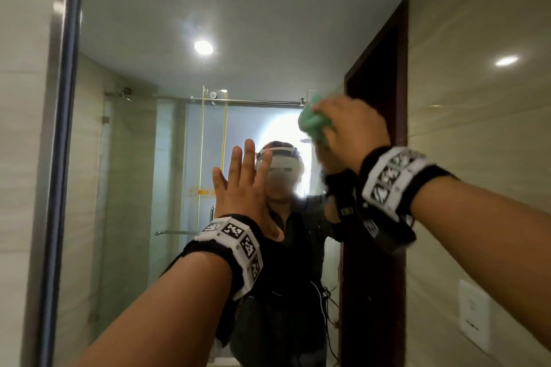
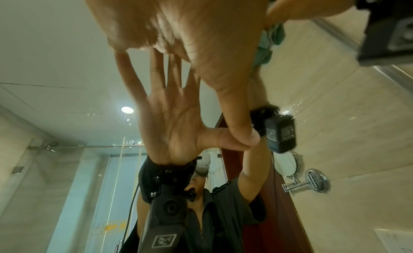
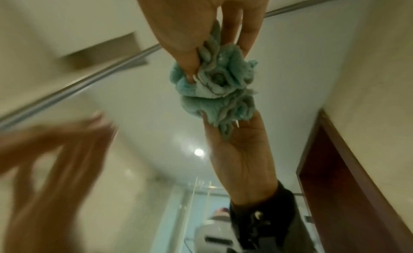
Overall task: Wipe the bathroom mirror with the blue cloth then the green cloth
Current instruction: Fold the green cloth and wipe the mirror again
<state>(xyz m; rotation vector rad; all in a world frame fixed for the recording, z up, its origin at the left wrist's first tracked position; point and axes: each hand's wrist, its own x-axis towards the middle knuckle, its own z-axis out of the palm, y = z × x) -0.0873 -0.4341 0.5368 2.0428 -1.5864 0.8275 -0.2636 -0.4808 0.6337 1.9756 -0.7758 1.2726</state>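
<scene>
The bathroom mirror (image 1: 179, 39) fills the wall ahead and reflects me. My left hand (image 1: 243, 182) lies flat on the glass at centre, fingers straight and spread; in the left wrist view its thumb (image 2: 243, 138) meets its own reflection. My right hand (image 1: 354, 128) is higher and to the right, near the mirror's right edge. It grips a bunched green cloth (image 1: 313, 122) and presses it on the glass. In the right wrist view the fingers (image 3: 192, 50) pinch the crumpled cloth (image 3: 219, 76) against its reflection. The blue cloth is not in view.
A metal frame strip (image 1: 64, 128) bounds the mirror on the left. A beige tiled wall (image 1: 477, 128) stands close on the right, with a white wall plate (image 1: 474, 316) and a round shaving mirror on a chrome arm (image 2: 288, 165) lower down.
</scene>
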